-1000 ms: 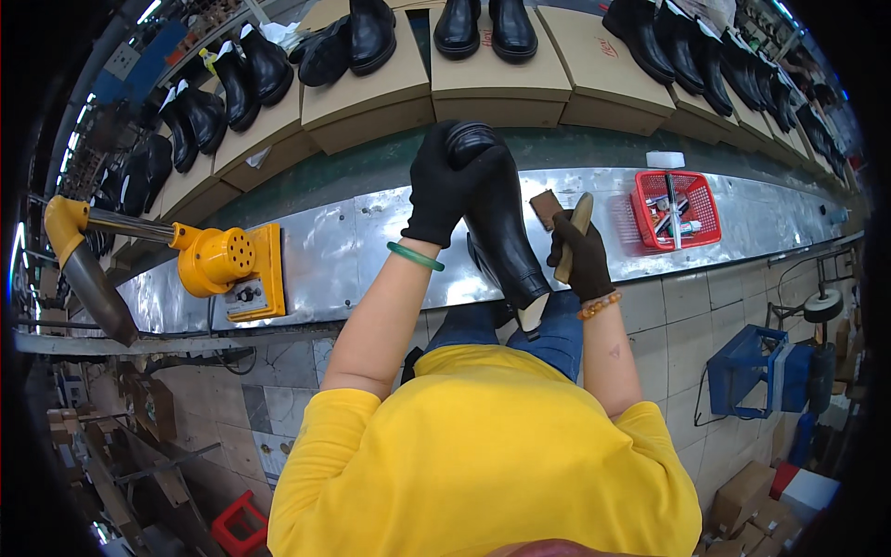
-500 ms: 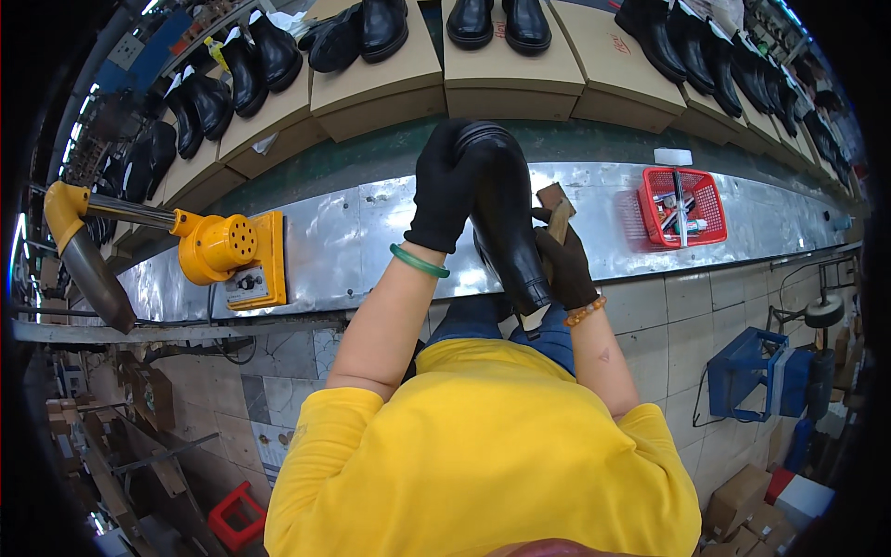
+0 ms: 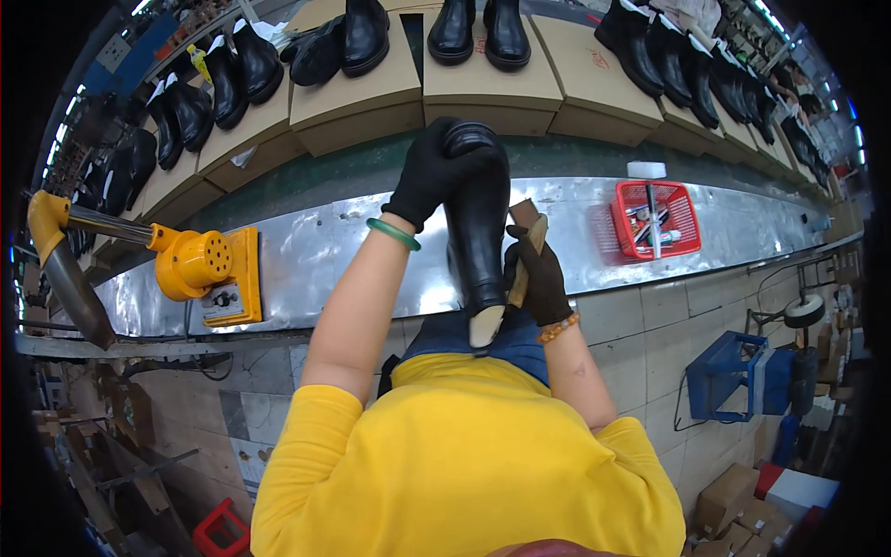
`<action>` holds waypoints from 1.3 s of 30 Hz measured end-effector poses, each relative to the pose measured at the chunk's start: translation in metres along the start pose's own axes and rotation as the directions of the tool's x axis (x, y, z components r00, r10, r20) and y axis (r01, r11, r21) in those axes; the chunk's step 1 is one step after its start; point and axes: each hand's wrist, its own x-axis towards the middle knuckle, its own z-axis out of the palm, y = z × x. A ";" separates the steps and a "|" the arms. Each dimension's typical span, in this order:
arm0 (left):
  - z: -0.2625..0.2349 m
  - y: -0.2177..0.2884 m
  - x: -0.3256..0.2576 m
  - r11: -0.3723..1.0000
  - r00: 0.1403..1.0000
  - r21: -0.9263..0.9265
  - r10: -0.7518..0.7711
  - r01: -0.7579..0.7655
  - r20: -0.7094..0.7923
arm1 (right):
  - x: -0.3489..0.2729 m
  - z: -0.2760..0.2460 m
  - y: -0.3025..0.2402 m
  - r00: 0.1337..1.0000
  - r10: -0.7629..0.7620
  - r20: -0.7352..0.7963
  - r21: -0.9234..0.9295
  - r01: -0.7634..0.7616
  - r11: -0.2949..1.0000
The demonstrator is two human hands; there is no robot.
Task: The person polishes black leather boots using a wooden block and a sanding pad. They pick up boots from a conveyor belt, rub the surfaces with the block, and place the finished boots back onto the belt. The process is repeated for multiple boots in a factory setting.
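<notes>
A black leather boot is held up over the front of the metal bench, toe end away from me and shaft toward my lap. My left hand, in a black glove, wraps round its toe end. The pale lining shows at the shaft opening near my waist. Close to the boot's right side, my gloved right hand is closed round a wooden-handled tool. A flat brown piece sticks out at the tool's far end; its exact kind is unclear. The hand's fingers partly cover the handle.
The shiny metal bench bears a yellow machine at left and a red basket of tubes at right. Beyond it, cardboard boxes carry several black boots. A blue frame stands on the floor at right.
The boot has turned slightly, so more of its pale lining shows. Both hands keep their holds, and the right hand's tool stands a little more upright. The whole view has shifted a little.
</notes>
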 end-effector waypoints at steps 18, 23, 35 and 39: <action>0.020 0.002 -0.042 0.977 0.809 -0.035 -0.153 0.210 0.567 | 0.037 0.040 -0.086 0.909 -0.413 -0.053 0.578 0.365 0.730; 0.021 0.003 -0.045 0.989 0.824 -0.005 -0.120 0.147 0.554 | 0.048 0.031 -0.087 0.921 -0.387 0.038 0.582 0.294 0.758; 0.017 0.017 -0.025 0.998 0.818 0.042 -0.056 0.039 0.573 | 0.042 0.054 -0.113 0.839 -0.540 0.067 0.394 0.475 0.787; 0.021 0.004 -0.025 0.999 0.828 -0.028 -0.005 0.025 0.561 | 0.037 0.062 -0.113 0.841 -0.535 0.082 0.294 0.492 0.819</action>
